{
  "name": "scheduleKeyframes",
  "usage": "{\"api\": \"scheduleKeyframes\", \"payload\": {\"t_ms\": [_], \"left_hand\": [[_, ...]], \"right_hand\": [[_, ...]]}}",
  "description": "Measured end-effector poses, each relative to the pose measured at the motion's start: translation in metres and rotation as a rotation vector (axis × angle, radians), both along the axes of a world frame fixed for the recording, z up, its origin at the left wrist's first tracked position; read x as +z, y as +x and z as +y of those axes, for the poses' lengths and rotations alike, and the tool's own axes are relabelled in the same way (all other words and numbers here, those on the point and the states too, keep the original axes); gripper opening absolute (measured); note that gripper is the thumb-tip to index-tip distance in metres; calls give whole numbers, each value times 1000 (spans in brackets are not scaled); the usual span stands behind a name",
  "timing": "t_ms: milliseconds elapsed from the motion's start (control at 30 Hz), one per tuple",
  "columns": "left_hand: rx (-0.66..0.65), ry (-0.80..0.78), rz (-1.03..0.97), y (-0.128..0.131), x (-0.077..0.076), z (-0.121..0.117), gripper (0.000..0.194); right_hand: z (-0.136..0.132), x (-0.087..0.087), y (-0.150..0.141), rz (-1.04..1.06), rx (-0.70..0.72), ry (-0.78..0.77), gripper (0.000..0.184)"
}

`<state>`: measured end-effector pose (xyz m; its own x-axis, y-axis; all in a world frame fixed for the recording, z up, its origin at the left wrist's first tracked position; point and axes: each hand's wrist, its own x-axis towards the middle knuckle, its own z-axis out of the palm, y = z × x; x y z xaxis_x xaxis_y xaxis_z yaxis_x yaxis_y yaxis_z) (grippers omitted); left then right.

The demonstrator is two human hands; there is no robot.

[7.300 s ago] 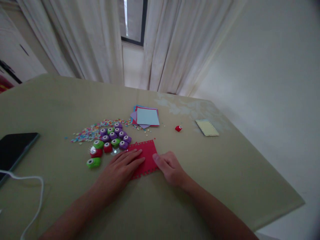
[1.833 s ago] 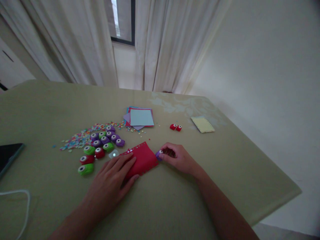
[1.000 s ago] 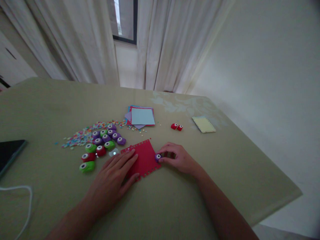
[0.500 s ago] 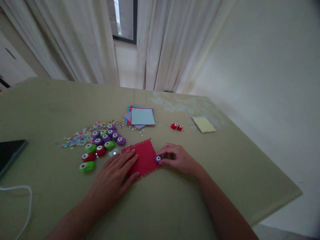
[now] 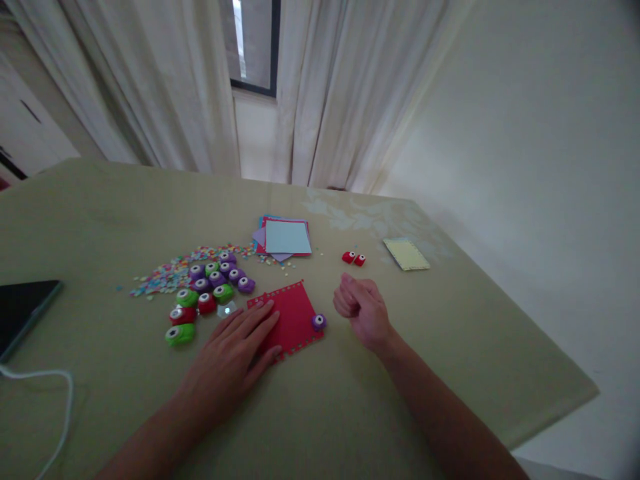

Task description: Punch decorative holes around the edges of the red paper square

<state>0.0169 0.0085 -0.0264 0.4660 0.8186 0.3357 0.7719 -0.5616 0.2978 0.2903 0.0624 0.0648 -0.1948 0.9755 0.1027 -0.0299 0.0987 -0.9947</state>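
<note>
My left hand lies flat on the left part of a red square of paper, fingers stretched out. Small holes run along several of the paper's edges. A small purple craft punch sits by itself at the paper's right edge. To the right of that punch and apart from it, my right hand is curled into a fist above the table, with nothing visible in it.
Several purple, green and red craft punches cluster left of the paper, beside scattered confetti. Paper sheets are stacked behind. Two red punches and a yellow sheet lie right. A dark tablet-like device and white cable lie left.
My right hand has let go of the purple craft punch, moved right and up from it, and closed into a fist. My left hand keeps its place on the red paper.
</note>
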Motion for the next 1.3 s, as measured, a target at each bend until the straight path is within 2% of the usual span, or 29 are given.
{"api": "scheduleKeyframes", "payload": {"t_ms": [100,167,233,300,333,400,467,533,600,667,733,800,867,1033,1133,1200,1300], "left_hand": [[-9,-1,5,0,-1,1,56],[-13,1,6,1,0,1,57],[-12,2,7,1,1,0,56],[-8,2,6,2,1,0,55],[-7,2,5,2,1,0,55],[-8,2,-7,3,0,0,53],[-11,2,-24,3,0,1,51],[-9,-2,-34,3,0,1,51],[-12,-8,-35,3,0,1,52],[-15,-10,-26,3,1,1,53],[-11,-7,-18,2,1,0,52],[-3,-5,-8,2,1,0,52],[0,-3,3,1,1,0,53],[-8,15,39,-1,-1,-1,53],[-11,38,39,-1,0,-2,52],[-37,51,33,-1,4,-2,50],[-19,90,16,-6,16,1,43]], "right_hand": [[-13,47,-13,131,14,135,77],[-20,60,-19,134,-39,220,77],[-22,48,-25,53,-57,225,77],[-21,18,-32,-157,25,108,76],[-19,0,-35,-249,22,63,77],[-16,-28,-40,-306,26,49,76],[-13,-42,-42,-266,15,60,75],[-10,-41,-39,-160,-25,65,74],[-7,-33,-30,-75,-115,96,72],[-5,-24,-18,-149,-158,144,70],[-6,-20,-3,-355,-57,152,62],[-8,-21,11,-556,122,116,42],[-9,-27,24,-628,183,78,24],[-4,-37,46,-714,31,88,18],[2,-39,53,-781,-216,141,17],[4,-40,55,-823,-362,201,23],[4,-41,56,-830,-386,254,28]]}}
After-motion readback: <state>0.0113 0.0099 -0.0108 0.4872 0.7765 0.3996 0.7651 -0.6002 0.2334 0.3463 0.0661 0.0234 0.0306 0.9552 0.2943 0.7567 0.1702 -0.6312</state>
